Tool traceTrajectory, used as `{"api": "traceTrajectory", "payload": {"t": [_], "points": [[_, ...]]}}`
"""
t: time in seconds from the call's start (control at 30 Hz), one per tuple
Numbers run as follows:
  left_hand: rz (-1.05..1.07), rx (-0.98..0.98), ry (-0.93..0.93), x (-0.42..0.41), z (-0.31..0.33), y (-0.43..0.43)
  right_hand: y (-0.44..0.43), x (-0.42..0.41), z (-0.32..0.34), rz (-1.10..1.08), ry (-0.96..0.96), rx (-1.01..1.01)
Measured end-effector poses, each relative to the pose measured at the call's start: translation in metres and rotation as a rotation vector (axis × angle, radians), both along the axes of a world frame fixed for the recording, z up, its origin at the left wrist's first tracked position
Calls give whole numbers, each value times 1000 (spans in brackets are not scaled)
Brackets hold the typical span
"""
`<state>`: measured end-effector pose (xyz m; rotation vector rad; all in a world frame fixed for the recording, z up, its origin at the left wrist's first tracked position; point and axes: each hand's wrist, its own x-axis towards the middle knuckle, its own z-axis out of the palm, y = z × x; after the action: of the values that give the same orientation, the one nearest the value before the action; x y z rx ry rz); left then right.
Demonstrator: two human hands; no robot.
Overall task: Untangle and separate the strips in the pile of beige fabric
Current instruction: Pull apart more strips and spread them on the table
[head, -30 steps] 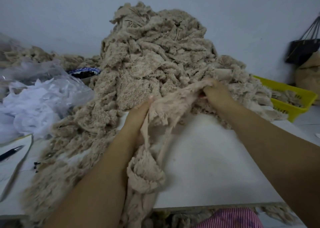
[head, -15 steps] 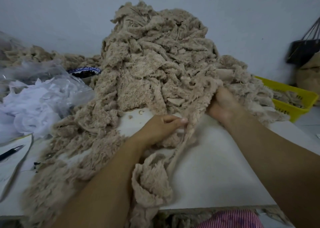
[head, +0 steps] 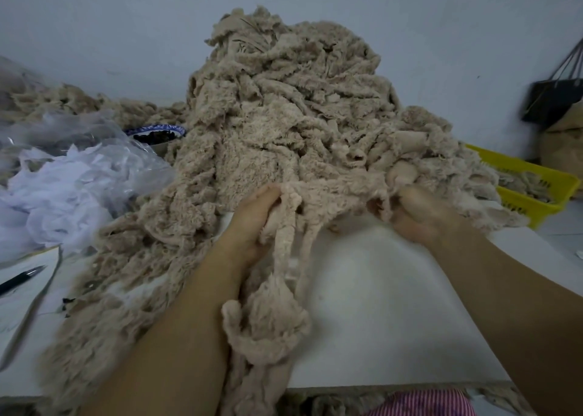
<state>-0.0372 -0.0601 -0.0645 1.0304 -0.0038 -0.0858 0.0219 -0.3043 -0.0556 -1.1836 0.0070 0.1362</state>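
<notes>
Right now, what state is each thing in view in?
left hand: gripping the strip.
right hand: gripping the same strip.
strip: stretched between both hands, tail bunched on the table.
beige fabric pile: heaped, tangled.
yellow basket: holding beige scraps.
pen: lying flat.
blue-rimmed bowl: upright, dark contents.

White table (head: 394, 305) under fabric pile (head: 284, 115), pen (head: 22, 279)
</notes>
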Motion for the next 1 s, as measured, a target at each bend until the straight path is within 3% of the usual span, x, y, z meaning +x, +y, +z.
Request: {"api": "traceTrajectory", "payload": {"t": [0.1, 0.3, 0.37, 0.43, 0.57, 0.6, 0.63, 0.73, 0.8, 0.9, 1.0], "points": [[-94, -69, -4, -3, 2, -3, -2, 0, -4, -26, 1, -42], [-236, -3, -57, -6, 0, -5, -15, -6, 5, 23, 96, 217], [-262, -7, -43, -6, -1, -6, -21, -10, 8, 54, 95, 145], [-245, -25, -43, -4, -2, -8, -20, -10, 9, 50, 80, -128], [-186, -79, -39, -1, -3, -12, 6, -6, 7, 52, -160, -1130], [-184, -88, -35, -2, -3, -12, 17, -8, 8, 84, -247, -1252], [-191, -90, -37, -2, -2, -13, 30, -10, 8, 138, -283, -1251], [-296, -48, -74, -8, -2, -15, 65, -22, 9, 368, -70, -759], [-421, 110, -106, -14, -5, -21, 78, -29, 5, 466, 13, -560], [-579, 354, -157, -18, -14, -28, 85, -34, -6, 380, -8, -512], [-338, 252, -48, -6, -13, -28, 79, -33, -15, 179, 15, -290]]}}
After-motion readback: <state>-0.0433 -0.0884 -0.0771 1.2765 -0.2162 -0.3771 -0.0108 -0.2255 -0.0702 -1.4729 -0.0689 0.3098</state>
